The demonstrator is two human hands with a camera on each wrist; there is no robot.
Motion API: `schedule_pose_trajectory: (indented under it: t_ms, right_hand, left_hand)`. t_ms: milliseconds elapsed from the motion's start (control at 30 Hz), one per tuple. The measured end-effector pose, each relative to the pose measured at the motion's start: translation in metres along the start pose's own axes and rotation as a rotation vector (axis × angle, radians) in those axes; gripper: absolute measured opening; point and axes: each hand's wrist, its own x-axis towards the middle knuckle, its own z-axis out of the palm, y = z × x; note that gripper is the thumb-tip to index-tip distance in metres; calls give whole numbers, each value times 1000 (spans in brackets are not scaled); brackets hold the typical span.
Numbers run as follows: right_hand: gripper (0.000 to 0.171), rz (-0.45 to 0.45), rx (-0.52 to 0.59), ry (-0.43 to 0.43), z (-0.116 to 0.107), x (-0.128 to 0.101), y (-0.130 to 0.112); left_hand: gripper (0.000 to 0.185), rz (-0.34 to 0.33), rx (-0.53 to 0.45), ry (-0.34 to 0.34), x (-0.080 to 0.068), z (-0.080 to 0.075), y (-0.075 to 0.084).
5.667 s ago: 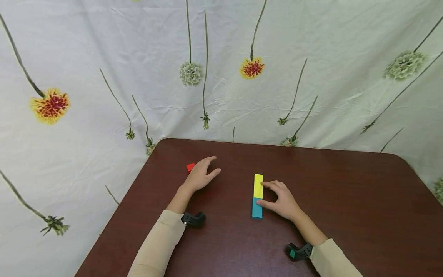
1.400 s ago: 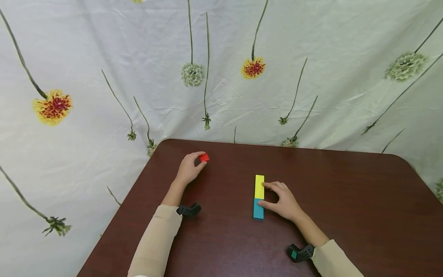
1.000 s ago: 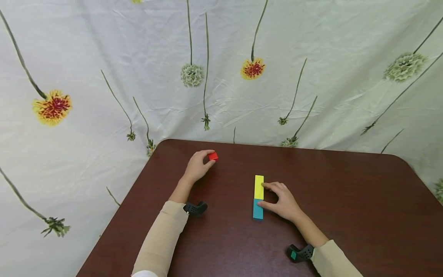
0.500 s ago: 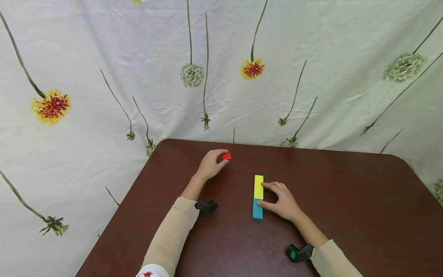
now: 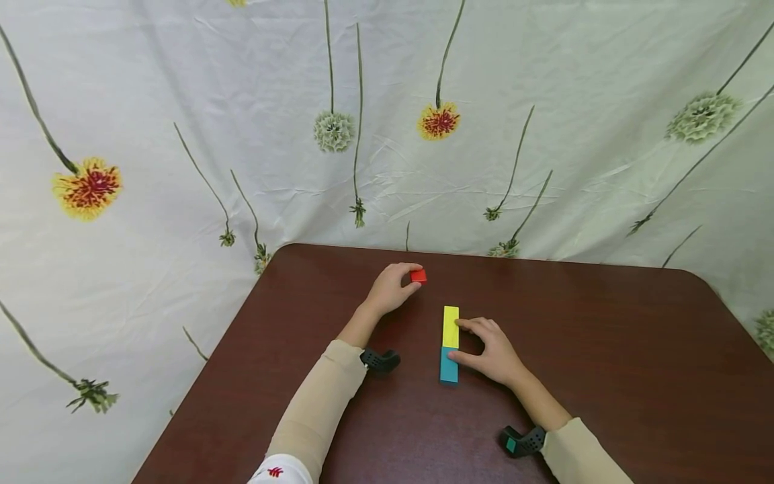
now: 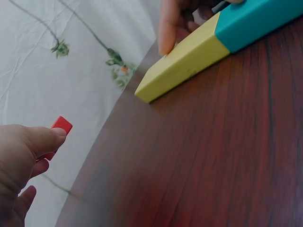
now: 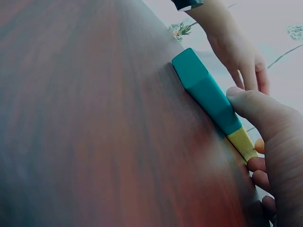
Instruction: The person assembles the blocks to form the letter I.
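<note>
Between the thumb and fingers of my left hand [image 5: 388, 290] is a small red block [image 5: 418, 275], pinched by its side beyond the far end of the yellow block. In the left wrist view the red block [image 6: 61, 124] shows partly behind the thumb. A yellow block [image 5: 451, 323] and a blue block [image 5: 449, 371] lie end to end on the table, forming one straight bar. My right hand [image 5: 492, 353] rests against them from the right, its thumb on top of the blue block and its fingertips at the yellow one. Its other fingers are partly hidden in the head view.
The dark red-brown table [image 5: 605, 363] has rounded far corners. Behind it hangs a pale cloth [image 5: 272, 81] printed with flowers, close to the table's far edge. Each wrist wears a dark band, one of them the left band [image 5: 381, 361].
My left hand has taken hold of the red block at the left and carried it right, to beyond the yellow block's far end. My right hand and the two joined blocks have stayed in place.
</note>
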Motion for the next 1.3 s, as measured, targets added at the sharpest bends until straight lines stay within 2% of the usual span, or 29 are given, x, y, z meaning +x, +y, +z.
schedule_pose_trajectory:
  t_ms: [367, 767, 1300]
  right_hand:
    - [65, -13, 8, 3, -1, 1, 1]
    - [64, -16, 13, 6, -3, 0, 1]
    - [64, -20, 27, 0, -2, 0, 2]
  left_hand:
    - [39, 67, 0, -35, 13, 11, 24]
    - [39, 96, 16, -75, 16, 24, 36]
    - [40, 82, 32, -130, 16, 44, 41]
